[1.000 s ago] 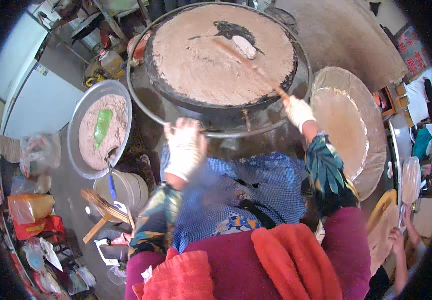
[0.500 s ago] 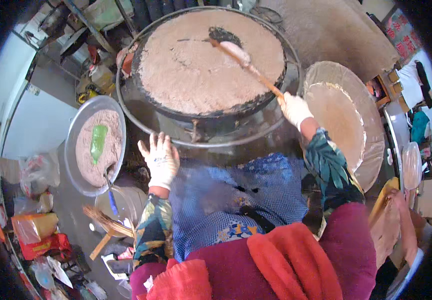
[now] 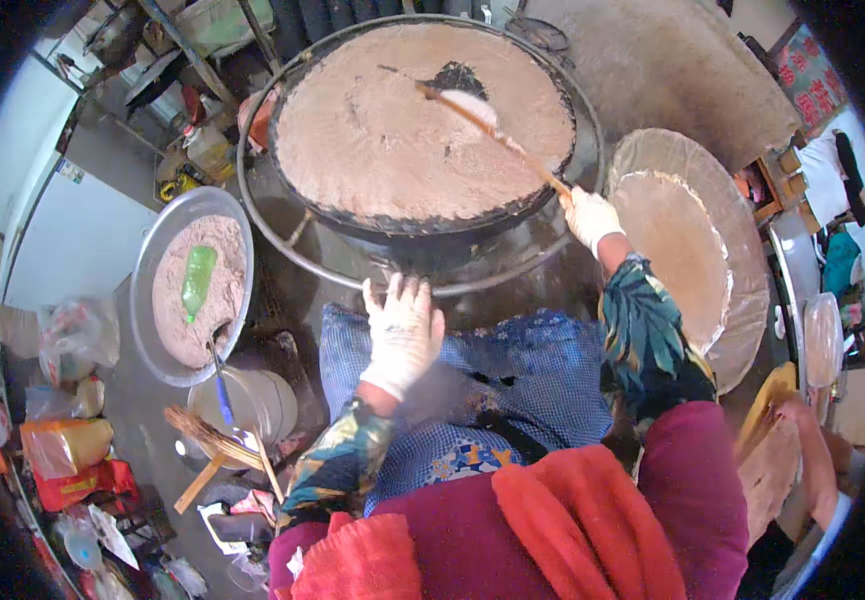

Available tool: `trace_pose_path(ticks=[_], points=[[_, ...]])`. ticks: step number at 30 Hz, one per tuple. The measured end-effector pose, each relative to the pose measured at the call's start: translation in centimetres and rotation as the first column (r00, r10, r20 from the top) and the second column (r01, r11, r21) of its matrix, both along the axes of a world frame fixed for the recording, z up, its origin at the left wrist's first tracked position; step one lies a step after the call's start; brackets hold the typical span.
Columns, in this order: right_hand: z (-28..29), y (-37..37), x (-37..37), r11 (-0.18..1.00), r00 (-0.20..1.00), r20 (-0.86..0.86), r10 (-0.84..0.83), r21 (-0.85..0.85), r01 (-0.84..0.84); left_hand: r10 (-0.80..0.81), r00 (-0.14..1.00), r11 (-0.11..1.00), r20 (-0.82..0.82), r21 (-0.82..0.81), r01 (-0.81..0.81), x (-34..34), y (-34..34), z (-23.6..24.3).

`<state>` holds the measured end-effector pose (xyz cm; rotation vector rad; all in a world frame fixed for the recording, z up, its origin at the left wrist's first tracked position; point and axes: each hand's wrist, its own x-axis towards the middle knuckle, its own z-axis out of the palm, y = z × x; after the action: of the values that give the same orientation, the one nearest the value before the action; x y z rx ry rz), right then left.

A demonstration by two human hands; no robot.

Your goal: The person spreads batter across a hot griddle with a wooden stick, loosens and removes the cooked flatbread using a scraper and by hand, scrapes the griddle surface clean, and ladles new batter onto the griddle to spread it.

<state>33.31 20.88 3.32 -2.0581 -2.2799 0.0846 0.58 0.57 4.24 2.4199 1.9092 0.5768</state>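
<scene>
A round dark griddle (image 3: 407, 222) carries a wide layer of pinkish-brown batter (image 3: 382, 130), with a dark bare patch near its far right. My right hand (image 3: 593, 219), in a white glove, is closed round the handle of a wooden batter spreader (image 3: 522, 156). Its crosspiece end rests in the batter beside a pale lump (image 3: 469, 108). My left hand (image 3: 404, 332), also gloved, has its fingers stretched out at the near side of the metal ring (image 3: 322, 271) around the griddle. Whether the fingertips touch the ring I cannot tell.
At left stands a metal basin (image 3: 142, 290) of pinkish flour-like stuff with a green bottle-shaped scoop (image 3: 197, 283) and a blue-handled ladle (image 3: 224, 400). Below are a bucket (image 3: 277, 405) and a straw brush (image 3: 207, 435). A cloth-lined round basket (image 3: 745, 250) stands right; another person's arm (image 3: 809, 450) shows lower right.
My left hand has moved right along the ring's near side. A support spoke under the griddle has shifted left, so the ring has turned. The spreader has stayed in nearly the same place.
</scene>
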Motion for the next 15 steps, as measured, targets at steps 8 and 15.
trace_pose_path(ticks=[8,15], points=[[0.9,-1.0,1.0,0.990,0.998,0.024,-0.064,-0.121,0.066,0.136,0.985,0.987,-0.104,0.100,-0.126,-4.9,0.2,-2.1],[0.8,-2.6,-0.8,0.991,0.999,-0.003,0.044,-0.124,-0.044,0.277,0.937,0.960,-0.215,0.094,-0.263,-11.2,0.6,-2.8]])
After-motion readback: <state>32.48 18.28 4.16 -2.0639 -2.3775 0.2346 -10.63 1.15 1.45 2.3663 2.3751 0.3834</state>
